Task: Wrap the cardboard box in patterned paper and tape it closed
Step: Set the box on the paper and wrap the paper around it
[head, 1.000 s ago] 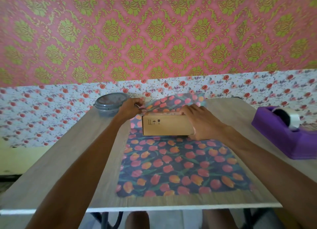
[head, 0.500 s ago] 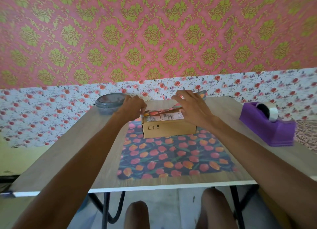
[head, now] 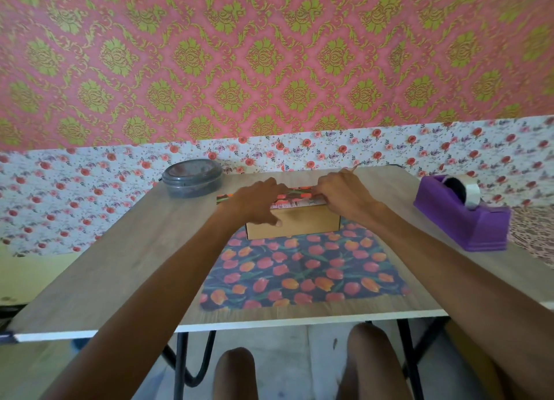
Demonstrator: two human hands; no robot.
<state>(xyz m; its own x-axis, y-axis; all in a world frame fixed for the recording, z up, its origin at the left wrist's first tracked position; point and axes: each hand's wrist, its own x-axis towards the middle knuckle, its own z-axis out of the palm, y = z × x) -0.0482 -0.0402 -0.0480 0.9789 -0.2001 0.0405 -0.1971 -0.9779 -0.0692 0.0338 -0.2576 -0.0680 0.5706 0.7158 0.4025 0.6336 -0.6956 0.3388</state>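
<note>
The cardboard box (head: pixel 299 227) sits on the far part of the dark tulip-patterned paper (head: pixel 299 272), which lies flat on the table toward me. The paper's far flap is folded over the box top, and a strip of it (head: pixel 295 193) shows between my hands. My left hand (head: pixel 257 203) lies on the left of the box top with its fingers on the flap and its thumb down on the front face. My right hand (head: pixel 344 194) presses its fingertips on the flap at the right of the box top. A white label on the box top shows just below the flap edge.
A purple tape dispenser (head: pixel 461 219) with a white roll stands at the right of the wooden table (head: pixel 126 264). A grey lidded round container (head: pixel 192 179) sits at the back left. A wall covered in floral paper rises right behind the table. My knees are below the near edge.
Both hands have brought the far flap of the paper from raised behind the box down onto its top and now lie on it. The view has shifted.
</note>
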